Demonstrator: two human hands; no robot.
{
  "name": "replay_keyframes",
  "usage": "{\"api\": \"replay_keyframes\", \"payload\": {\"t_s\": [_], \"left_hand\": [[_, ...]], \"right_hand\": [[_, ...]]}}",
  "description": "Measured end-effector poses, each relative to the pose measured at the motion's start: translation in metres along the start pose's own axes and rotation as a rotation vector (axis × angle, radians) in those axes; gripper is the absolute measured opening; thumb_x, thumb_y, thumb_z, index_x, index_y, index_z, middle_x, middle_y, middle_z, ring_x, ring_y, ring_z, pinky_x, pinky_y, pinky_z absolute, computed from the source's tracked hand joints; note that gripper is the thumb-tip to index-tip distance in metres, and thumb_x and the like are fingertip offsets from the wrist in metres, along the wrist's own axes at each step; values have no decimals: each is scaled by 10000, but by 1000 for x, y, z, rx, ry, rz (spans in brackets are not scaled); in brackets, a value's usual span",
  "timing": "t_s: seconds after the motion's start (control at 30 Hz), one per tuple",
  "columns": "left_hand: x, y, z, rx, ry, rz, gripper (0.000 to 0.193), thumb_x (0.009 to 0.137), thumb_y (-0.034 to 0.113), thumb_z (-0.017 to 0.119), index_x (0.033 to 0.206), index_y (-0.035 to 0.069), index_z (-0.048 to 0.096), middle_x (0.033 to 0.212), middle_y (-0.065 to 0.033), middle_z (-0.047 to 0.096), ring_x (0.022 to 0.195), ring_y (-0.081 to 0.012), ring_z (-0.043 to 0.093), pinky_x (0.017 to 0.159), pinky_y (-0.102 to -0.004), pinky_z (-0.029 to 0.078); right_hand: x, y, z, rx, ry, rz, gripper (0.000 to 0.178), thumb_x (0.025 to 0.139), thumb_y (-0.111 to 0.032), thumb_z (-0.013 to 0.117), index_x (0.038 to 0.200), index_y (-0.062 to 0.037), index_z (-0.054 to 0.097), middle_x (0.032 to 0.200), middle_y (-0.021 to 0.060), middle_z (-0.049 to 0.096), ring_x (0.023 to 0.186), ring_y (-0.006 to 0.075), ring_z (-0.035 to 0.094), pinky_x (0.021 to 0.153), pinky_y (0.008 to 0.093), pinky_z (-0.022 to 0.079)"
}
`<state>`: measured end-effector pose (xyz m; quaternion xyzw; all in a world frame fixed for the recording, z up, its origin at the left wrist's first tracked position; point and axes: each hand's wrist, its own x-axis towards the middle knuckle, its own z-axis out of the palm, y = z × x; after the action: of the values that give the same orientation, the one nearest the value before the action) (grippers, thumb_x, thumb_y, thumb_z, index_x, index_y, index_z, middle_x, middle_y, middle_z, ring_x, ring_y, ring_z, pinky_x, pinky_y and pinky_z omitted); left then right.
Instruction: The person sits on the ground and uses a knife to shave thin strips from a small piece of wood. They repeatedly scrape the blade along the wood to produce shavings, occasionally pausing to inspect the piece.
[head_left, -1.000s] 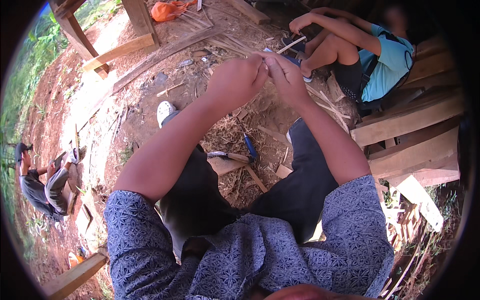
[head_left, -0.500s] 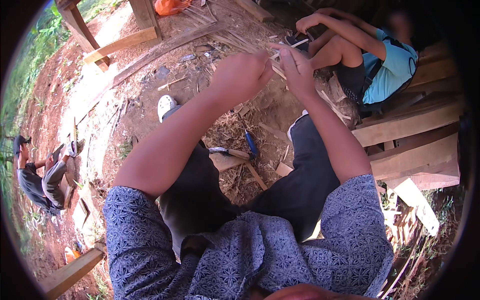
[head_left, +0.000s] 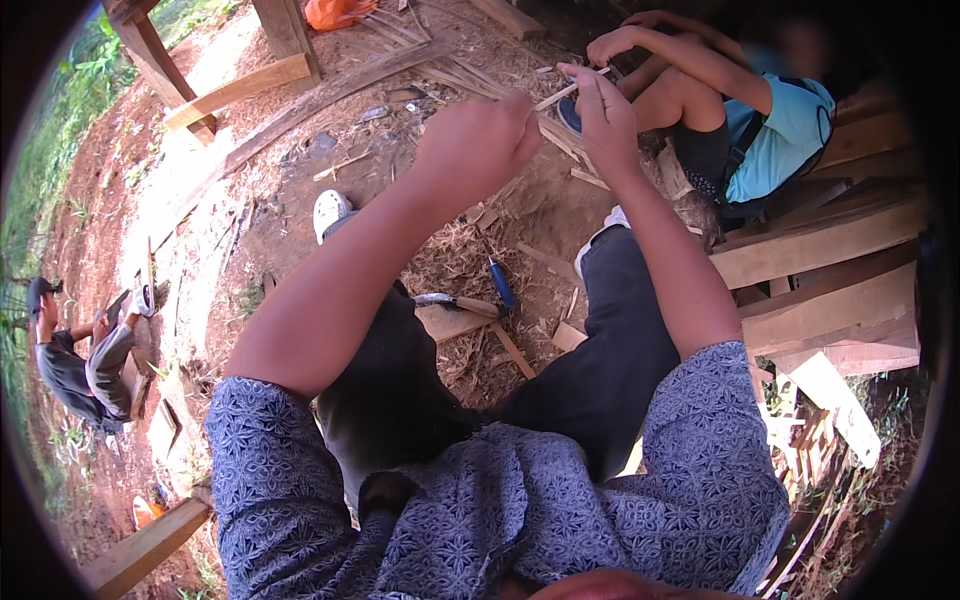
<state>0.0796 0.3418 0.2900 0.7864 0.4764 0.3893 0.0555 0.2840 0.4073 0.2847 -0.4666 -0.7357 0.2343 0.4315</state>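
Observation:
Up ahead of me, both arms are stretched out with a thin pale wooden stick between the hands. My left hand is closed in a fist, and one end of the stick runs into it. My right hand pinches the stick farther along, and its upper end pokes out past the fingers. On the ground between my legs lie a blue-handled tool and a bladed tool with a wooden handle. Neither hand touches them.
Wood shavings and offcuts litter the dirt between my feet. At the upper right sits a person in a light blue shirt, beside stacked boards. Another person sits at far left. A long plank and timber frame stand beyond.
My right hand has shifted slightly right and away from the left, so more of the stick shows between them. The left hand has moved a little to the left.

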Motion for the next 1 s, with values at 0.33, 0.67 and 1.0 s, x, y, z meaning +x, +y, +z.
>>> {"api": "replay_keyframes", "payload": {"t_s": [0.33,0.67,1.0], "left_hand": [[-1,1,-3,106,6,22,221,962,258,583,891,49,598,626,-169,642,587,-373,663,548,-487,534],[4,-2,4,111,61,71,187,957,232,601,873,65,586,571,-163,593,563,-379,640,524,-492,517],[7,-3,0,190,8,103,210,973,267,599,895,73,576,621,-146,626,602,-360,653,527,-481,513]], "right_hand": [[-16,-15,14,70,-101,-76,377,1085,-321,445,1225,-73,691,1074,81,720,1017,173,655,921,305,480],[5,3,-3,-28,-97,-36,349,1078,-332,451,1187,-123,710,789,62,655,712,143,592,736,315,483],[15,16,-12,-44,81,-15,348,1074,-321,462,1167,-95,709,998,105,701,873,192,636,837,325,488]]}}
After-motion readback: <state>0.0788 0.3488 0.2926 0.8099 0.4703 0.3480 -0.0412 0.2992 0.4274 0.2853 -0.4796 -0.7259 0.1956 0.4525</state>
